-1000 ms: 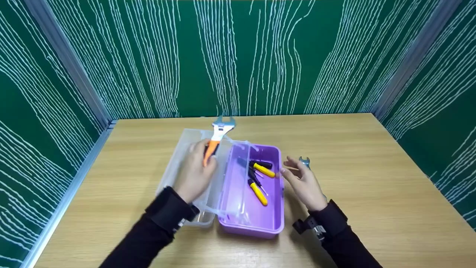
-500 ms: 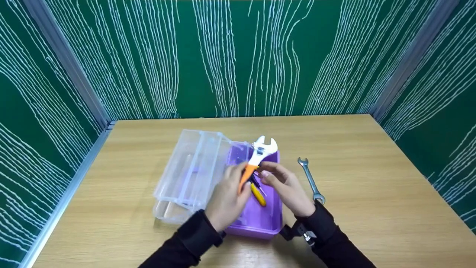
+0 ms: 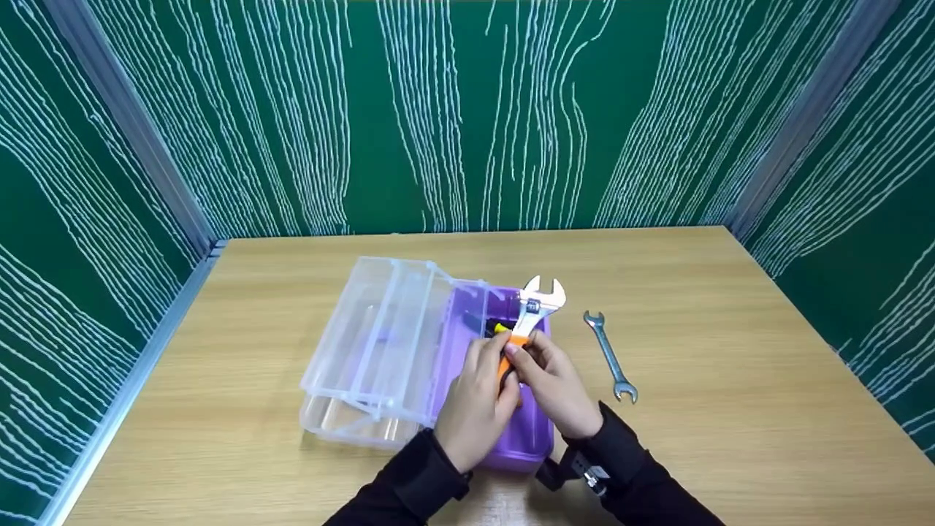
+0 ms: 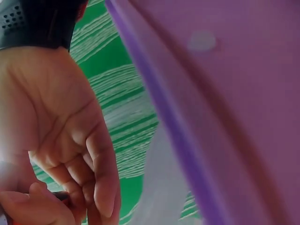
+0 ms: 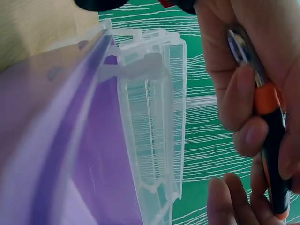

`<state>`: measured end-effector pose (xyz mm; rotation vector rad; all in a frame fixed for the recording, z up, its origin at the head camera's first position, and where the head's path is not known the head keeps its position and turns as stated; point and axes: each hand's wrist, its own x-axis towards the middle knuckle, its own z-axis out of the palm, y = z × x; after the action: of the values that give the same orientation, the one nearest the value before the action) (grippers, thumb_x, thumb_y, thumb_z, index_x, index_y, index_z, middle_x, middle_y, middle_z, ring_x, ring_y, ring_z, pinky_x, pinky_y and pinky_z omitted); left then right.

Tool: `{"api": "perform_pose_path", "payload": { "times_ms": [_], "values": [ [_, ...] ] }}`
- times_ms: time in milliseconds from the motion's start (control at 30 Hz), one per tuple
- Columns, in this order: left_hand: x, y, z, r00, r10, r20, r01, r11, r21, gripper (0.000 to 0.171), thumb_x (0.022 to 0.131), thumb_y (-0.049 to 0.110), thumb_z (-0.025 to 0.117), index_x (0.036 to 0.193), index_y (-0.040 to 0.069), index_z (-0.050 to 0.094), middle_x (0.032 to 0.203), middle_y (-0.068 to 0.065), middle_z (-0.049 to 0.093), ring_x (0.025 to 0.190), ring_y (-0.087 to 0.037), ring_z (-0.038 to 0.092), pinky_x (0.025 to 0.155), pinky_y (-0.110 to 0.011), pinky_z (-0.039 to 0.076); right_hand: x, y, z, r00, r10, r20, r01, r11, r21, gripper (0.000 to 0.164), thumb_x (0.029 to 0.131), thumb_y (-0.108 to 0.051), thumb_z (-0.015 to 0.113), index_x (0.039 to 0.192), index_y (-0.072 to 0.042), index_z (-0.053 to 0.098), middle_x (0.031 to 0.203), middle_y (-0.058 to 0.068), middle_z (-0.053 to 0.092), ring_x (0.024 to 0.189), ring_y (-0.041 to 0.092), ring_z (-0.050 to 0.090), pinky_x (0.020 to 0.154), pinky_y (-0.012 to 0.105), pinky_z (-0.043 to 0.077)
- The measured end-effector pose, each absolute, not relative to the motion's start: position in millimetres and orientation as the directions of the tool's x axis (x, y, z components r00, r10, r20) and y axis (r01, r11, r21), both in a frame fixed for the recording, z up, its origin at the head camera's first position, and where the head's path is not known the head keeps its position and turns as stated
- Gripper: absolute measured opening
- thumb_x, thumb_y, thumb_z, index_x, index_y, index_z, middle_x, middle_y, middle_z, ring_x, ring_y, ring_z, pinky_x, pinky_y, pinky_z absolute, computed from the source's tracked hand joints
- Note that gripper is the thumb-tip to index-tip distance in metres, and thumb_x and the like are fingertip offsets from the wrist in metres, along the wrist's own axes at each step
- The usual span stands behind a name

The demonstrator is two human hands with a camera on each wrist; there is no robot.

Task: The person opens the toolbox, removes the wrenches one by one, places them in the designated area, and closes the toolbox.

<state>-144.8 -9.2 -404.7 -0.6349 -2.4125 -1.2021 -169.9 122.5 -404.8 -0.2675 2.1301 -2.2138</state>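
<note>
Both of my hands hold an adjustable wrench [image 3: 540,301] with an orange and black handle, its silver head pointing away from me. My left hand [image 3: 475,409] grips the handle lower down. The fingers of my right hand [image 3: 559,383] pinch it near the neck. In the right wrist view the handle [image 5: 274,145] runs between the fingers of both hands. The left wrist view shows my left palm [image 4: 61,117], with most of the wrench hidden. Beneath the hands stands a purple toolbox [image 3: 537,438], where a yellow-and-black handle [image 3: 502,328] partly shows.
The toolbox's clear lid [image 3: 372,329] lies folded back to its left. A double open-ended spanner [image 3: 610,358] lies on the wooden table [image 3: 730,380] to the right. Green walls with white lines [image 3: 643,95] stand behind and at the sides.
My left hand has carried the adjustable wrench rightward from above the lid to over the toolbox. My right hand has moved left from beside the spanner and now grips the wrench too.
</note>
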Motion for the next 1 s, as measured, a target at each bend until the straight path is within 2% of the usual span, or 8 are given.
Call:
{"api": "perform_pose_path", "payload": {
  "times_ms": [267, 433, 500, 667, 867, 1000],
  "values": [
    [-144, -8, -404, -0.841, 0.274, 0.466, 0.535, 0.554, 0.638, 0.051, 0.093, 0.006, 0.061, 0.141, -0.001, 0.045, 0.122, -0.014, 0.053, 0.096, -0.021, 0.065, 0.084, -0.029, 0.057, -171, 127, -405, -0.986, -0.164, 0.038, -0.027, -0.072, -0.997, 0.024, 0.102, -0.007, 0.044, 0.119, 0.009, 0.051, 0.094, 0.0, 0.062, 0.084, 0.008, 0.06, 0.073, 0.02, 0.051],
    [-143, -14, -399, -0.826, 0.33, 0.458, 0.563, 0.538, 0.627, 0.056, 0.093, 0.011, 0.063, 0.145, 0.002, 0.042, 0.125, -0.014, 0.053, 0.1, -0.02, 0.064, 0.088, -0.029, 0.056, -172, 136, -400, -0.982, -0.184, 0.038, -0.025, -0.07, -0.997, 0.023, 0.103, -0.01, 0.045, 0.118, 0.006, 0.05, 0.099, 0.001, 0.064, 0.089, 0.009, 0.063, 0.08, 0.023, 0.053],
    [-143, -18, -397, -0.815, 0.347, 0.464, 0.578, 0.535, 0.616, 0.057, 0.093, 0.014, 0.064, 0.145, 0.002, 0.042, 0.127, -0.015, 0.054, 0.097, -0.02, 0.065, 0.085, -0.027, 0.057, -173, 141, -398, -0.981, -0.19, 0.039, -0.023, -0.084, -0.996, 0.02, 0.103, -0.012, 0.045, 0.114, 0.004, 0.049, 0.1, 0.0, 0.066, 0.09, 0.01, 0.065, 0.082, 0.025, 0.054],
    [-144, -36, -390, -0.786, 0.354, 0.507, 0.612, 0.567, 0.551, 0.059, 0.093, 0.02, 0.065, 0.145, 0.002, 0.042, 0.126, -0.015, 0.057, 0.09, -0.018, 0.064, 0.077, -0.024, 0.056, -177, 154, -395, -0.986, -0.163, 0.024, -0.008, -0.1, -0.995, 0.012, 0.104, -0.013, 0.043, 0.105, -0.001, 0.047, 0.086, -0.001, 0.065, 0.075, 0.01, 0.064, 0.07, 0.025, 0.055],
    [-152, -71, -382, -0.716, 0.304, 0.628, 0.645, 0.632, 0.429, 0.057, 0.089, 0.016, 0.068, 0.14, -0.001, 0.047, 0.123, -0.019, 0.059, 0.107, -0.026, 0.062, 0.092, -0.036, 0.055, -183, 171, -394, -0.998, -0.061, -0.014, 0.021, -0.105, -0.994, 0.012, 0.104, -0.008, 0.04, 0.106, 0.001, 0.046, 0.08, 0.002, 0.059, 0.068, 0.012, 0.062, 0.064, 0.027, 0.055],
    [-159, -100, -376, -0.71, 0.246, 0.66, 0.619, 0.666, 0.417, 0.054, 0.088, 0.012, 0.069, 0.135, -0.004, 0.05, 0.125, -0.022, 0.058, 0.115, -0.032, 0.059, 0.101, -0.043, 0.05, -185, 182, -394, -1.0, -0.027, -0.015, 0.017, -0.084, -0.996, 0.012, 0.104, -0.009, 0.04, 0.104, 0.001, 0.046, 0.08, 0.002, 0.057, 0.067, 0.012, 0.061, 0.062, 0.027, 0.055]
  ]
}}
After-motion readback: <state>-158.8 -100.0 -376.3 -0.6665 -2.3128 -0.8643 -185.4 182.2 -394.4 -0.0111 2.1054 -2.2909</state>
